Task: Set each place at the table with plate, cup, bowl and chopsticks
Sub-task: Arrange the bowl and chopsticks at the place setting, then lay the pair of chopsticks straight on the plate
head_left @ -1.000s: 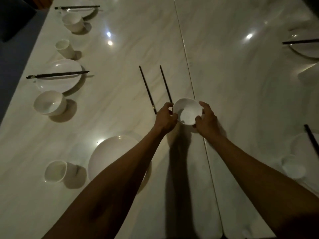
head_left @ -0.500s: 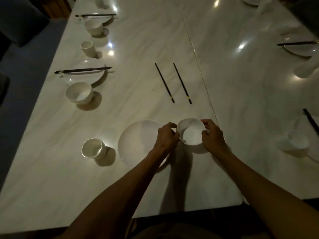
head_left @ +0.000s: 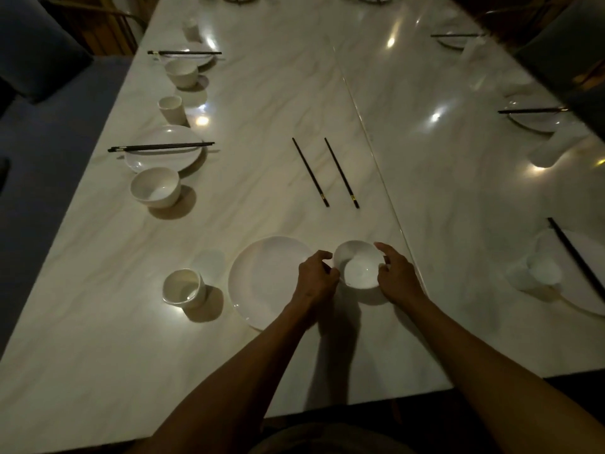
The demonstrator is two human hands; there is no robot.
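Both the left hand (head_left: 316, 275) and right hand (head_left: 397, 276) cup the seemingly empty white bowl (head_left: 358, 264) just right of the plate (head_left: 262, 283), near the counter (head_left: 131, 371) edge at lower centre.

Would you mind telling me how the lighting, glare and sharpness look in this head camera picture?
Head view: dim overall, with bright glare spots on the glossy table. Head view: both hands, left hand and right hand, and the bowl they hold cast a dark shadow toward the near edge. Head view: wide-angle bending splays the table edges, and the cup at the far right looks washed out and soft.
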